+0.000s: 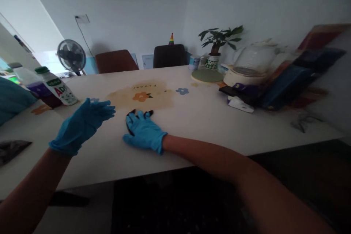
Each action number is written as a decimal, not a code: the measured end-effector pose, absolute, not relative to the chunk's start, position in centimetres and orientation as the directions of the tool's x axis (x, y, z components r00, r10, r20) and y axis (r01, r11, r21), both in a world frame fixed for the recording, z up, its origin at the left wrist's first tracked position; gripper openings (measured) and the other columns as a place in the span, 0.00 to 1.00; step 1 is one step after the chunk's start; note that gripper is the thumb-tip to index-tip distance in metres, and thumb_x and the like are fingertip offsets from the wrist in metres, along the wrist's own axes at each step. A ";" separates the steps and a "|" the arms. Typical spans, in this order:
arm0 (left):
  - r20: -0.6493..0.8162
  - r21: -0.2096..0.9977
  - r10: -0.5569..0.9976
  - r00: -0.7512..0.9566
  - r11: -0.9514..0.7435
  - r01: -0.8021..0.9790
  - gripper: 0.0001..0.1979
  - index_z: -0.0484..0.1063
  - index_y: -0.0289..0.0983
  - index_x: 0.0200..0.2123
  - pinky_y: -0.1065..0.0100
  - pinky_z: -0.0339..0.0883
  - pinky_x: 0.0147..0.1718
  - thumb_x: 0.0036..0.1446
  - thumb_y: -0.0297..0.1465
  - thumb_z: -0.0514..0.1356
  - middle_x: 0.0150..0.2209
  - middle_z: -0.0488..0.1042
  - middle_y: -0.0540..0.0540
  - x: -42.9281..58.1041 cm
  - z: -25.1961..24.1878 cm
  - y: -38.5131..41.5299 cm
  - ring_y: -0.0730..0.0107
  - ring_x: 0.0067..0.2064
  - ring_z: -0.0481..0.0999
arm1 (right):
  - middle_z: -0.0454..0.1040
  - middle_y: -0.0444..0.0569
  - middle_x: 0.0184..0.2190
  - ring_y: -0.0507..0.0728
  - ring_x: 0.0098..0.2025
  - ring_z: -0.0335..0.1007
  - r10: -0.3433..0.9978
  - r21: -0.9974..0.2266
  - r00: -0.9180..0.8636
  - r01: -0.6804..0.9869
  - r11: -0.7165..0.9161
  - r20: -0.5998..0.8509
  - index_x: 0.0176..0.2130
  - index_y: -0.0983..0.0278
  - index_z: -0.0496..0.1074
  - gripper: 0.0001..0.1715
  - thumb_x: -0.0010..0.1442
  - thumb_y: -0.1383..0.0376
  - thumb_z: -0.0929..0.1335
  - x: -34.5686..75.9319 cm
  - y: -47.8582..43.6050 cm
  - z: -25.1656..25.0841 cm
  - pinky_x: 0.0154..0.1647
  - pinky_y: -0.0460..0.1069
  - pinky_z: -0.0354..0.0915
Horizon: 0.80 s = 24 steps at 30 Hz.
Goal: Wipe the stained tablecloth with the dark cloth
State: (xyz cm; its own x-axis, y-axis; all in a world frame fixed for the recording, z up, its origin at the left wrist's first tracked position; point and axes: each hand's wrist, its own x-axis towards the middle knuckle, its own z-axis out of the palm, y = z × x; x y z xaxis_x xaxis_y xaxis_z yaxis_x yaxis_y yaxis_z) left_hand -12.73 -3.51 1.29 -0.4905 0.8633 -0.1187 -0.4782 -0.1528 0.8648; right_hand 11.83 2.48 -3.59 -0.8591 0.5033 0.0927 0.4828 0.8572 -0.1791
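Note:
My right hand (144, 131), in a blue glove, lies palm down on the white table (192, 128). It presses on a black cloth (129, 128), whose dark edges peek out around the fingertips; most of it is hidden under the palm. To the left, my left hand (82, 124), also gloved in blue, is raised near the tabletop with fingers stretched out and holds nothing. Beyond the hands, a tan patch with an orange flower print (141, 97) marks the table surface. Behind my left hand is a white bottle with a green cap (61, 89).
A bottle of purple liquid (41, 89) stands at the left, with a dark crumpled item (12, 150) nearer. On the right are a green round mat (207, 75), potted plant (215, 56), glass kettle (251, 60), tissue pack (240, 104) and blue object (287, 84). Chairs (116, 61) line the far side.

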 end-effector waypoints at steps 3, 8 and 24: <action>-0.125 0.919 0.871 -0.475 -0.079 -0.387 0.13 0.95 0.44 0.59 0.47 0.95 0.60 0.79 0.34 0.70 0.57 0.95 0.33 -12.0 0.6 -4.2 0.36 0.67 0.95 | 0.65 0.61 0.94 0.85 0.86 0.70 0.498 -0.016 -0.864 0.498 0.867 0.073 0.86 0.59 0.75 0.49 0.88 0.33 0.63 7.4 2.5 -2.9 0.85 0.81 0.69; -0.009 0.997 0.910 -0.415 -0.025 -0.075 0.22 0.96 0.50 0.51 0.57 0.95 0.56 0.55 0.24 0.82 0.62 0.95 0.39 -11.3 0.0 -5.8 0.39 0.74 0.91 | 0.65 0.50 0.95 0.74 0.85 0.74 0.345 0.056 -0.938 0.346 0.937 0.029 0.86 0.51 0.76 0.45 0.89 0.35 0.58 7.8 3.8 -1.6 0.84 0.71 0.73; -0.099 0.367 0.959 0.267 -0.214 0.905 0.44 0.75 0.41 0.90 0.27 0.58 0.92 0.80 0.52 0.66 0.95 0.59 0.32 -4.7 -2.6 -2.2 0.21 0.94 0.62 | 0.74 0.57 0.89 0.74 0.90 0.72 0.630 -0.317 -0.624 0.546 0.775 0.463 0.90 0.55 0.75 0.41 0.85 0.60 0.69 29.6 10.8 -5.7 0.93 0.76 0.67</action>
State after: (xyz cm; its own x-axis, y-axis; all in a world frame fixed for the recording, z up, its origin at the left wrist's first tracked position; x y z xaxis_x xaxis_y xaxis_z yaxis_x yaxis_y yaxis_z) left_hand -4.74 -2.18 -2.60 0.2667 0.9586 -0.0995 0.9053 -0.2138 0.3671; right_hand 29.58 10.82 -5.67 -0.6240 0.6296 0.4628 0.5465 0.7750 -0.3175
